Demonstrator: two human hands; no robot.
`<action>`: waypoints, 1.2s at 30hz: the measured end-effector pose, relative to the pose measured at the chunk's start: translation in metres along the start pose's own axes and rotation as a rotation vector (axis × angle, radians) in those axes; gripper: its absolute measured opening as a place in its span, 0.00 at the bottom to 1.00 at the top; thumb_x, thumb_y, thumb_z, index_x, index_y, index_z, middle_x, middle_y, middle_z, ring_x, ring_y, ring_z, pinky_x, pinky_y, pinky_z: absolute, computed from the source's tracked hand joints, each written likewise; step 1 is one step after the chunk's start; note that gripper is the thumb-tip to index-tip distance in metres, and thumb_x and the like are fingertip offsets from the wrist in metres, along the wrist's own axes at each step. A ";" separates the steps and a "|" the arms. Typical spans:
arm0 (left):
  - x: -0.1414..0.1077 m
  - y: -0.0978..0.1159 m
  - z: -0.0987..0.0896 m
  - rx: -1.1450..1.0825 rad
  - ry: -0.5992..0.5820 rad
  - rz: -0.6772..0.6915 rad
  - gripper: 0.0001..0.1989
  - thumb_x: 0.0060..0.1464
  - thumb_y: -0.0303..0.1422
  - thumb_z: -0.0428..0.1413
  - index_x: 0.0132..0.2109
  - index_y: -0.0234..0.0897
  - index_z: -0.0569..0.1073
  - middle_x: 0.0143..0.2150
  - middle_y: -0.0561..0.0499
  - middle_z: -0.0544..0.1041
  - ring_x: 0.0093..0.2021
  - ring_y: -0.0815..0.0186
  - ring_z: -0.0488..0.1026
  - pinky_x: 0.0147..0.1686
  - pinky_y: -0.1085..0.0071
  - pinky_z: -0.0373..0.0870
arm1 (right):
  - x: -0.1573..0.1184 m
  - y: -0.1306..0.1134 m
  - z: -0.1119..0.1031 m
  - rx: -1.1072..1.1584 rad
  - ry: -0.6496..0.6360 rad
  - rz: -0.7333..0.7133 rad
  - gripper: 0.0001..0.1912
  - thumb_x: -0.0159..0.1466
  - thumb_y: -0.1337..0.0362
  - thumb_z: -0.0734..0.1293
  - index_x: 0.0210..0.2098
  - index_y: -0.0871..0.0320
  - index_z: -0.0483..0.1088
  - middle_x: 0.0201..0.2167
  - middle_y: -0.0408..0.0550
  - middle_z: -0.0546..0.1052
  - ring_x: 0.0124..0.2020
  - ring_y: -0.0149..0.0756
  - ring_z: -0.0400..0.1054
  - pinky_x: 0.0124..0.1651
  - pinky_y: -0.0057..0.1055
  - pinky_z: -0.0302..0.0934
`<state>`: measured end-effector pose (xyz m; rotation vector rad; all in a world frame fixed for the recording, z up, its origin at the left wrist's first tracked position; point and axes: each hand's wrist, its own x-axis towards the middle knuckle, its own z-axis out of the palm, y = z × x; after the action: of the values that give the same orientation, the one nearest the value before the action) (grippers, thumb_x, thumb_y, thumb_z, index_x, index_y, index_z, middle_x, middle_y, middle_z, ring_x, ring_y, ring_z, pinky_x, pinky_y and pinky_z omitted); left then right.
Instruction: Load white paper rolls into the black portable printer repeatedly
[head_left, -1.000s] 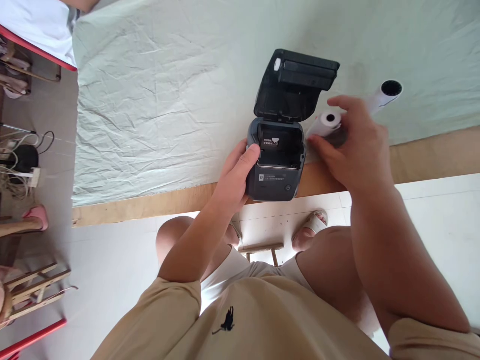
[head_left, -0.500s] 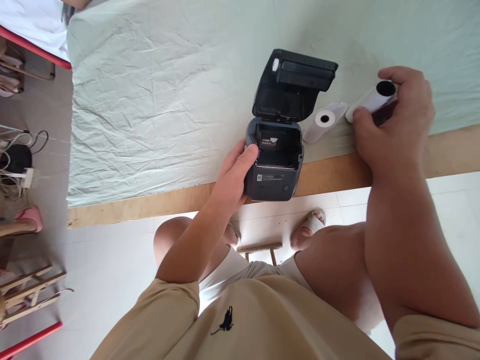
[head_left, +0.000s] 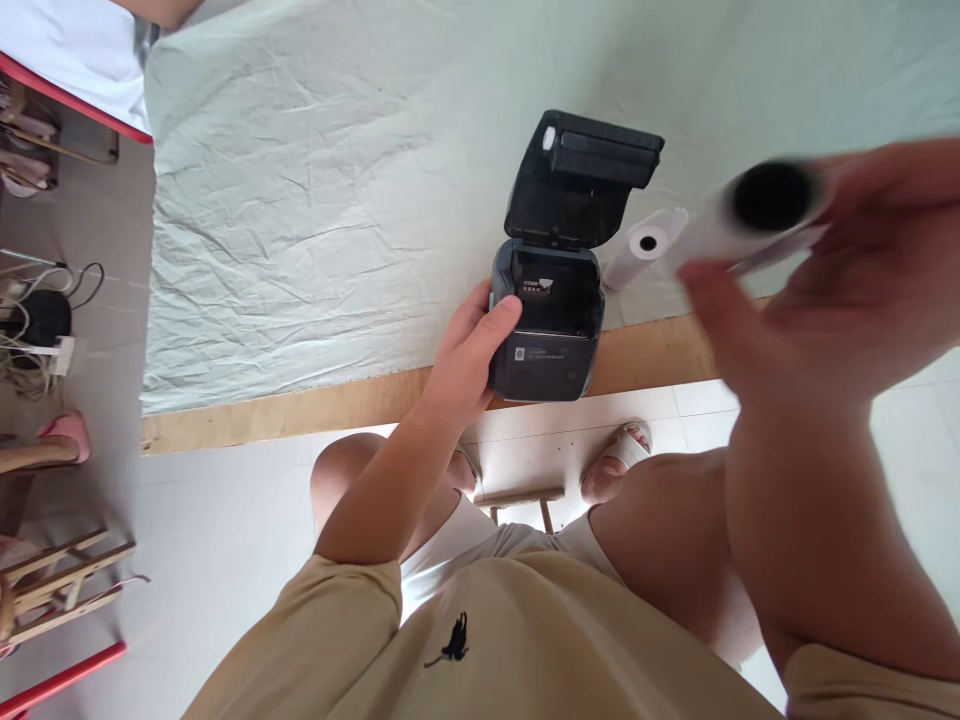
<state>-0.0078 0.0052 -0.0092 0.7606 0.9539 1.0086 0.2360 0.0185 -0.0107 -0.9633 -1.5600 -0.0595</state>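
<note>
A dark portable label printer [head_left: 547,365] rests at the table's near edge, its lid [head_left: 574,185] swung up and its paper bay showing no roll. My left hand [head_left: 472,355] grips its left side, thumb over the bay's rim. Held up off the cloth, a white paper roll [head_left: 720,225] with a wide black core is between the thumb and fingers of my right hand [head_left: 832,270]; both are smeared by motion. On the cloth between the printer and that roll lies a second white paper roll [head_left: 637,255], narrower in its core, with a loose end.
Pale green cloth [head_left: 315,220] covers the table, with a bare wooden edge [head_left: 285,408] along the front. At the left are tangled cables [head_left: 34,355], a wooden stool [head_left: 64,585] and a person's foot in a pink slipper [head_left: 67,437]. Part of another person's arm [head_left: 161,8] shows at top left.
My right hand has lifted the wide-cored paper roll off the cloth, bringing it nearer the camera. My left hand and the printer have stayed almost still.
</note>
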 end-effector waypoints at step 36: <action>0.000 -0.008 -0.016 0.030 -0.103 0.103 0.41 0.55 0.53 0.78 0.70 0.51 0.74 0.69 0.46 0.85 0.62 0.45 0.88 0.49 0.57 0.90 | -0.009 -0.050 0.019 0.153 -0.380 0.557 0.26 0.67 0.59 0.77 0.24 0.52 0.58 0.18 0.35 0.59 0.21 0.27 0.48 0.24 0.32 0.41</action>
<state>-0.0198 0.0036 -0.0221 0.8854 0.8496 1.0361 0.1904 -0.0085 0.0009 -1.3046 -1.5501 0.6570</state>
